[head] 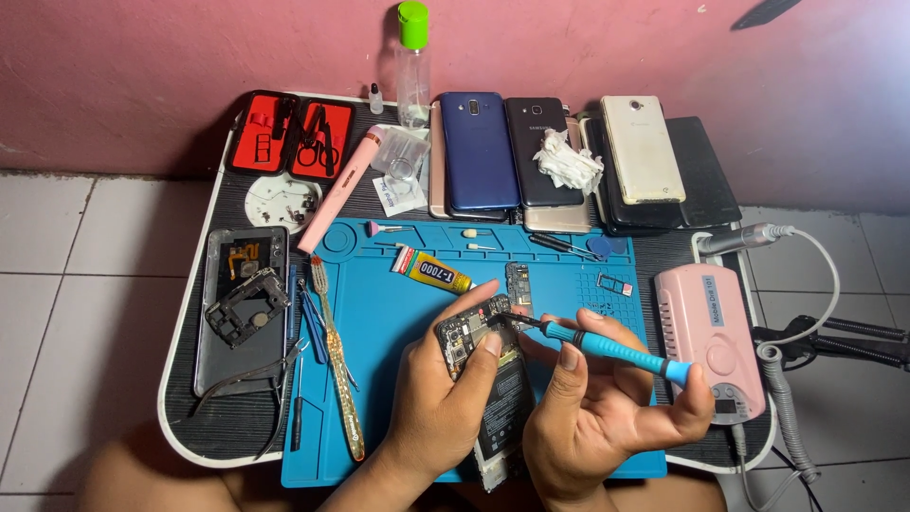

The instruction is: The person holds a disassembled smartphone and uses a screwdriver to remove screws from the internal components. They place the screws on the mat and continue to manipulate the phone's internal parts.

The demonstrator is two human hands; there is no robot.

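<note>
The left hand [445, 398] grips the opened phone [488, 370] tilted up, so the screwdriver [607, 349] pinched in the right hand [607, 408] meets its circuit board.

Opened phone's [493, 398] lower half behind both hands

Free room: the bare centre-left of the blue work mat [379, 322], between the toothbrush [336, 365] at its left edge and the left hand [441, 398] in the lower middle. The mat's upper strip is obstructed by the glue tube [431, 272], small bits [384, 228] and a SIM tray [613, 283]. Across the top of the frame, a row of phones [569, 156] and the red tool case [294, 135] block passage. At right, the pink drill unit [711, 337] and its coiled cable [782, 398] close the edge. At left, the stripped phone frame [242, 303] and tweezers [246, 384] occupy the table.
</note>
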